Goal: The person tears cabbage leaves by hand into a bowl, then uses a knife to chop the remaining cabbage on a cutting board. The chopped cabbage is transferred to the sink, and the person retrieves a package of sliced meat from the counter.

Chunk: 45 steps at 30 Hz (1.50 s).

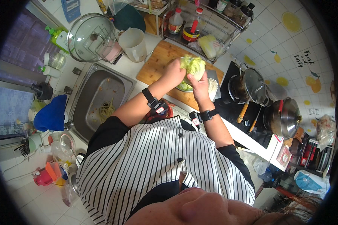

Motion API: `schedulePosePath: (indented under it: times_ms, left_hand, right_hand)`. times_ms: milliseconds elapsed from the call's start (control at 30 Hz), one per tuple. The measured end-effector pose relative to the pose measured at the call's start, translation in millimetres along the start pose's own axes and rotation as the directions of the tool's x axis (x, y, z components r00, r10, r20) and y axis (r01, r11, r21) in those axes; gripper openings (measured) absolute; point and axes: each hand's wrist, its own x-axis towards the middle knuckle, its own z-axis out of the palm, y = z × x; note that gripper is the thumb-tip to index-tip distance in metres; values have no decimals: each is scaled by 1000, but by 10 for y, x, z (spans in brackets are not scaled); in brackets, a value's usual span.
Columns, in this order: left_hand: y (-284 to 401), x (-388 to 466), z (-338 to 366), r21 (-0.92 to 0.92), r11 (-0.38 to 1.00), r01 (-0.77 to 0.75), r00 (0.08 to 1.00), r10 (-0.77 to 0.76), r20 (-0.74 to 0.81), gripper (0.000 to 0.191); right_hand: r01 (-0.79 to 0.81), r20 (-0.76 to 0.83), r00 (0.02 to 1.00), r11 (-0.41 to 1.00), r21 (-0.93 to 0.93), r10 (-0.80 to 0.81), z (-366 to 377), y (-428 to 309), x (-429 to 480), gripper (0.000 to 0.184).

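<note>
Above a bamboo cutting board (155, 60), my right hand (200, 85) grips a small head of napa cabbage (197, 69) by its pale base. My left hand (177, 71) has its fingers closed at the cabbage's leafy left side. Beneath them, a bowl (185, 87) holds green leaf pieces; the hands and cabbage hide much of it. Right of the bowl lies a bunch of enoki mushrooms (212, 87), beside the flat metal blade of a cleaver (215, 75).
A steel sink (97, 84) with vegetable scraps is at left. The black cooktop (228, 108) at right bears a glass-lidded pot (255, 85) and a lidded wok (283, 118). A plastic measuring jug (133, 45) and a wire rack (228, 46) with bottles stand behind.
</note>
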Motion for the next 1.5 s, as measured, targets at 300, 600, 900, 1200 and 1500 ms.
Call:
schedulePosePath:
  times_ms: [300, 600, 900, 1200, 1500]
  left_hand:
    - [-726, 1, -548, -917, 346, 198, 936, -344, 72, 30]
    - [-672, -103, -805, -877, 443, 183, 926, -378, 3, 70]
    - [-409, -79, -734, -791, 482, 378, 895, -410, 178, 81]
    - [-92, 2, -842, 388, 821, -418, 908, 369, 197, 41]
    - [-301, 148, -345, -15, 999, 37, 996, -36, 81, 22]
  right_hand:
    - [-285, -30, 955, 940, 188, 295, -274, -187, 179, 57]
    - [-259, -221, 951, 167, -951, 214, -147, 225, 433, 77]
    - [659, 591, 746, 462, -593, -307, 245, -242, 248, 61]
    - [78, 398, 912, 910, -408, 100, 196, -433, 365, 16]
    - [390, 265, 901, 371, -843, -345, 424, -264, 260, 21]
